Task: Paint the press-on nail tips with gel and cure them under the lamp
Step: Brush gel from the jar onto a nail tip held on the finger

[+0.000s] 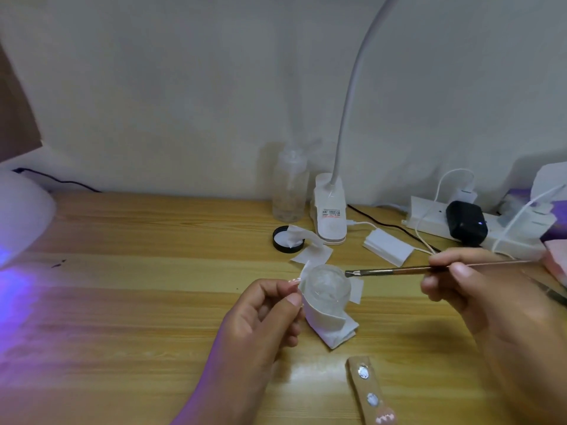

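Pale plastic, the tiny press-on nail tip (293, 281) pinched in the left hand (260, 320) beside the paper-wrapped clear jar (326, 289) seems light, slippery, best held by its edges; the right hand (478, 289) grips a slim brown brush (389, 272).

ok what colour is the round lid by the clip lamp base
The lid has a black rim and a white inside, partly under a white wipe; head view.
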`<state>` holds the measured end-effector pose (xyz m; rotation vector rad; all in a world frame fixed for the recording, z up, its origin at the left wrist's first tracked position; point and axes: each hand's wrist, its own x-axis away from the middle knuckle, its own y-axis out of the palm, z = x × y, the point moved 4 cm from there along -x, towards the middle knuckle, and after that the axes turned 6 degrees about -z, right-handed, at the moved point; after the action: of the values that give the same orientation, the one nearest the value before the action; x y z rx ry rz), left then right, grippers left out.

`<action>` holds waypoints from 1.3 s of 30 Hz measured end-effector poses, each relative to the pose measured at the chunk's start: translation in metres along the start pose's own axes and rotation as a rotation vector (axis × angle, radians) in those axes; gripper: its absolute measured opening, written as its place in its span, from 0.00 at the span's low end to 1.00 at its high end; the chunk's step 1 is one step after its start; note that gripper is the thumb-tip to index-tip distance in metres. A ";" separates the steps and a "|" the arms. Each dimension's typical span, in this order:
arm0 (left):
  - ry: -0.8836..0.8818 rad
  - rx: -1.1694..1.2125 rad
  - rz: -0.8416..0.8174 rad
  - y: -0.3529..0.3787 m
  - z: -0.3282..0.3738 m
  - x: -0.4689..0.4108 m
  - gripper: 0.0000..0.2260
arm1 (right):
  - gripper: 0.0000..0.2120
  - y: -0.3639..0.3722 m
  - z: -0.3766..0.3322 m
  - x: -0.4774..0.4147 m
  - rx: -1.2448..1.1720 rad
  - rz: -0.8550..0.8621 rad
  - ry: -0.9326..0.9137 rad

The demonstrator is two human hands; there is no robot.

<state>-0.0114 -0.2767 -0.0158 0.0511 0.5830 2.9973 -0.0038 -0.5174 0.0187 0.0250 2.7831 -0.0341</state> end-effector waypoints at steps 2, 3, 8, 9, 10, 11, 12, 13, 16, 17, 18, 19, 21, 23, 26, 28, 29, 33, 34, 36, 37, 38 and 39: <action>0.005 -0.009 0.006 -0.001 -0.001 -0.001 0.06 | 0.17 0.003 0.009 0.004 -0.022 0.019 0.052; 0.002 -0.010 0.004 -0.001 -0.001 -0.001 0.05 | 0.16 0.002 0.013 0.006 -0.028 0.034 0.070; 0.005 -0.021 -0.041 0.001 0.000 0.000 0.07 | 0.12 -0.007 0.022 0.004 -0.066 0.076 0.075; 0.007 -0.021 -0.038 0.000 0.000 0.000 0.09 | 0.12 -0.007 0.021 0.003 -0.074 0.077 0.072; 0.012 -0.024 -0.035 0.000 0.000 0.000 0.10 | 0.11 -0.007 0.021 0.003 -0.088 0.083 0.072; 0.013 -0.031 -0.033 0.000 -0.001 0.000 0.11 | 0.11 -0.009 0.022 0.003 -0.105 0.090 0.077; 0.015 -0.039 -0.040 0.001 -0.001 0.000 0.11 | 0.11 -0.011 0.022 0.002 -0.127 0.097 0.082; 0.016 -0.047 -0.047 0.001 -0.001 0.001 0.11 | 0.11 -0.012 0.024 0.003 -0.157 0.099 0.088; 0.026 -0.109 -0.097 0.002 0.000 0.002 0.11 | 0.10 -0.012 0.022 0.003 -0.266 0.080 0.089; 0.034 -0.131 -0.122 0.003 0.001 0.003 0.12 | 0.10 -0.011 0.021 0.003 -0.290 0.070 0.093; 0.040 -0.156 -0.146 0.005 0.001 0.005 0.12 | 0.10 -0.009 0.020 0.004 -0.312 0.063 0.105; 0.045 -0.191 -0.169 0.007 0.002 0.006 0.12 | 0.09 -0.008 0.020 0.004 -0.329 0.061 0.119; 0.053 -0.272 -0.210 0.010 0.002 0.009 0.11 | 0.09 -0.005 0.021 0.006 -0.358 0.053 0.152; 0.052 -0.330 -0.248 0.012 0.001 0.012 0.11 | 0.08 0.000 0.017 0.008 -0.402 0.036 0.176; 0.048 -0.371 -0.299 0.015 0.000 0.014 0.09 | 0.06 0.005 0.013 0.011 -0.415 0.005 0.190; 0.043 -0.385 -0.317 0.017 -0.001 0.016 0.09 | 0.05 0.008 0.012 0.012 -0.401 -0.015 0.200; 0.041 -0.390 -0.323 0.017 -0.002 0.016 0.09 | 0.05 0.009 0.013 0.013 -0.387 -0.033 0.208; 0.034 -0.409 -0.342 0.019 -0.001 0.018 0.08 | 0.05 0.013 0.012 0.014 -0.356 -0.098 0.210; 0.032 -0.419 -0.344 0.019 -0.001 0.018 0.08 | 0.05 0.013 0.012 0.014 -0.349 -0.102 0.209; 0.028 -0.429 -0.336 0.020 -0.001 0.018 0.06 | 0.01 0.014 0.012 0.013 -0.346 -0.109 0.208; 0.024 -0.424 -0.331 0.020 0.000 0.018 0.04 | 0.04 0.013 0.012 0.012 -0.340 -0.114 0.204; 0.020 -0.420 -0.327 0.020 0.000 0.018 0.04 | 0.09 0.014 0.012 0.012 -0.329 -0.128 0.201; 0.019 -0.419 -0.326 0.020 0.000 0.019 0.04 | 0.13 0.014 0.011 0.013 -0.316 -0.135 0.196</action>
<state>-0.0316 -0.2934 -0.0082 -0.0914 -0.0442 2.7331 -0.0114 -0.5032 0.0036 -0.2518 2.9461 0.3929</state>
